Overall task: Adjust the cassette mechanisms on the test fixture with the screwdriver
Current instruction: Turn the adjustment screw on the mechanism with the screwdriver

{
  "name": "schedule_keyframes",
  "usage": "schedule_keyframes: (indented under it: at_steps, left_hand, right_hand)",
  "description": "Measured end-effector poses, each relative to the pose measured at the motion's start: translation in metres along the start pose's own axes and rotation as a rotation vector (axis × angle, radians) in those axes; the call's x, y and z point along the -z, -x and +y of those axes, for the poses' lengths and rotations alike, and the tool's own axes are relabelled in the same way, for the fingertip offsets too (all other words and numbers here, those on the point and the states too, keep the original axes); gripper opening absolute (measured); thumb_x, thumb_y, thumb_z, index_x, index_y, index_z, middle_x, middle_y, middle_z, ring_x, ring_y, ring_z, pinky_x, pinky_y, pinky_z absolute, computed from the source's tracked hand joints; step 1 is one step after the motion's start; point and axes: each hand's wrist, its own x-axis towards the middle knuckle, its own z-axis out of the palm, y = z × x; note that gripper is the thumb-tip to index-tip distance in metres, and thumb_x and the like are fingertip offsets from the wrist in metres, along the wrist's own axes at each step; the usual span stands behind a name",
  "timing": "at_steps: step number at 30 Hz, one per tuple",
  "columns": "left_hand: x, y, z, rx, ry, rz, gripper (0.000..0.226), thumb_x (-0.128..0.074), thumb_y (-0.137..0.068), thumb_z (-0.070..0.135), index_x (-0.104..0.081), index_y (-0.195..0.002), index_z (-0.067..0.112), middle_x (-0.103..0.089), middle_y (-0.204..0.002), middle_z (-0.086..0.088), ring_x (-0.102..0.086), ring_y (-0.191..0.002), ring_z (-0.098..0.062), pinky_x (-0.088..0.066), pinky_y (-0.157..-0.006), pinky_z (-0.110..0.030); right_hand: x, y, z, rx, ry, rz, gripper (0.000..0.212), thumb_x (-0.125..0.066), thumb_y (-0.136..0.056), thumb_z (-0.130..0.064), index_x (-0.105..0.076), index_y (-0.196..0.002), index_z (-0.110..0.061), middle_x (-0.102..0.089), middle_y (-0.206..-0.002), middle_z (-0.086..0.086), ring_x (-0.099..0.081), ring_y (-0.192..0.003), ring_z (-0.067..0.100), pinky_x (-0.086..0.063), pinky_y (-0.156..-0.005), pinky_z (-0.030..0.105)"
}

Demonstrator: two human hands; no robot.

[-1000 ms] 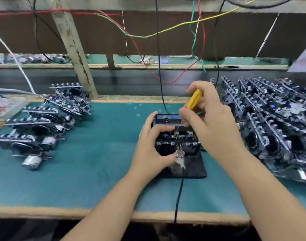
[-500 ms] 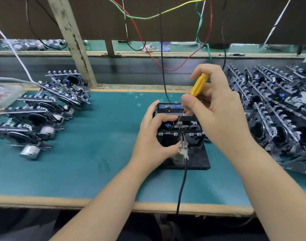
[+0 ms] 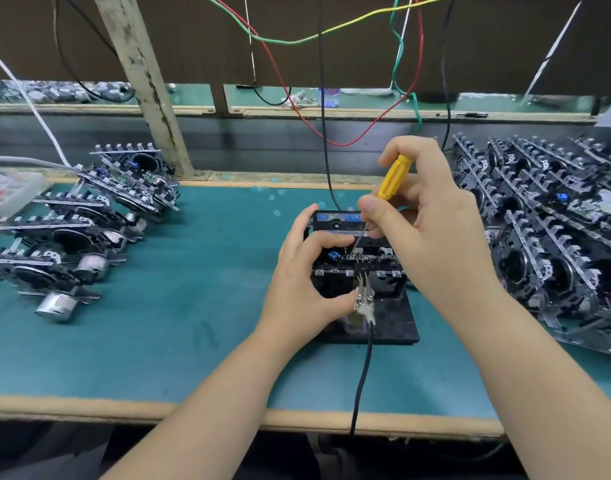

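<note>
Over the last second little had changed in the work itself: the view had lifted and steadied, while both hands kept the places they had a second ago. The right hand (image 3: 432,233) was still clamped round the yellow handle of the screwdriver (image 3: 394,178), thumb and fingers pinching it near its lower end, and the thin shaft slanted down and to the left, its tip at the metal parts on top of the cassette mechanism (image 3: 357,259) seated in the test fixture (image 3: 383,327). Whether the tip actually sat in a screw head could not be told at this size. The left hand (image 3: 304,282) gripped the mechanism from its left side, fingers curled over the top edge and thumb pressed at the front near the metal clip (image 3: 363,301) where a black cable (image 3: 361,375) led off toward the bench edge. The fixture stood on the green mat (image 3: 193,306) at the middle of the bench, with a small group of mechanisms (image 3: 82,230) to the left and a larger stack (image 3: 553,237) to the right. The unchanged grip suggested the adjustment on this unit was mid-way, a fine turning that needed the tip kept from slipping off the part. Which of the two groups was finished work could not be judged.
</note>
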Motion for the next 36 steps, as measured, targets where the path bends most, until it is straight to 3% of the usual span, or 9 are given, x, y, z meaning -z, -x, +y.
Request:
schedule_keyframes:
  at_steps: [3,8,18,23,28,33,36]
  left_hand:
    - [0.0001,0.0001,0.0002,0.001,-0.002,-0.001,0.068,-0.092,-0.065,0.016,-0.057,-0.113,0.049,-0.02,-0.163,0.02,-0.024,-0.147,0.005,-0.03,-0.107,-0.014]
    - [0.0003,0.0001,0.0003,-0.005,0.002,-0.002,0.068,-0.092,-0.065,0.016,-0.058,-0.113,0.049,-0.02,-0.163,0.019,-0.023,-0.146,0.009,-0.028,-0.106,-0.005]
    - [0.0003,0.0007,0.0003,0.0,-0.005,-0.011,0.067,-0.091,-0.066,0.017,-0.057,-0.114,0.05,-0.018,-0.163,0.023,-0.022,-0.147,0.006,-0.029,-0.104,-0.013]
    - [0.0004,0.0002,0.0,-0.002,-0.008,-0.014,0.067,-0.091,-0.066,0.017,-0.057,-0.114,0.05,-0.018,-0.163,0.022,-0.021,-0.146,0.009,-0.025,-0.102,-0.001]
    - [0.0004,0.0005,-0.0008,-0.006,-0.012,-0.014,0.067,-0.092,-0.067,0.018,-0.057,-0.115,0.049,-0.018,-0.164,0.021,-0.019,-0.145,0.012,-0.024,-0.102,-0.002]
    - [0.0003,-0.0002,-0.0008,-0.01,-0.005,-0.008,0.066,-0.092,-0.066,0.018,-0.058,-0.114,0.047,-0.02,-0.164,0.018,-0.021,-0.145,0.012,-0.024,-0.101,0.001]
    - [0.0005,-0.0003,-0.0002,-0.015,0.0,-0.003,0.066,-0.092,-0.066,0.016,-0.058,-0.112,0.049,-0.021,-0.164,0.017,-0.023,-0.146,0.009,-0.026,-0.105,-0.004]
  right_hand:
    - [-0.0012,0.0,-0.0005,0.009,0.015,0.011,0.031,-0.066,-0.093,-0.018,-0.047,-0.114,-0.031,-0.063,-0.074,0.006,-0.068,-0.066,0.025,-0.056,-0.068,0.047]
    - [-0.0007,-0.0002,-0.0013,0.001,0.01,0.031,0.031,-0.066,-0.094,-0.017,-0.046,-0.115,-0.029,-0.063,-0.075,0.006,-0.068,-0.068,0.025,-0.057,-0.069,0.048]
    - [-0.0005,-0.0027,-0.0042,-0.025,0.041,0.005,0.03,-0.069,-0.094,-0.014,-0.048,-0.116,-0.018,-0.064,-0.073,0.012,-0.066,-0.066,0.031,-0.056,-0.069,0.049]
    - [-0.0022,-0.0047,-0.006,-0.034,0.07,0.023,0.031,-0.072,-0.093,-0.019,-0.048,-0.112,-0.023,-0.064,-0.07,0.009,-0.067,-0.062,0.027,-0.056,-0.064,0.047]
    - [-0.0039,-0.0075,-0.005,-0.048,0.103,0.026,0.039,-0.073,-0.092,-0.024,-0.039,-0.108,-0.03,-0.065,-0.072,0.007,-0.066,-0.061,0.028,-0.056,-0.062,0.049]
    - [-0.0036,-0.0088,-0.0036,-0.051,0.109,-0.03,0.048,-0.072,-0.092,-0.021,-0.041,-0.127,-0.032,-0.064,-0.07,0.013,-0.063,-0.06,0.028,-0.055,-0.064,0.047]
    - [-0.0034,-0.0072,-0.006,-0.004,0.151,-0.063,0.045,-0.069,-0.094,-0.022,-0.046,-0.133,-0.026,-0.06,-0.071,0.008,-0.06,-0.063,0.023,-0.051,-0.068,0.04]
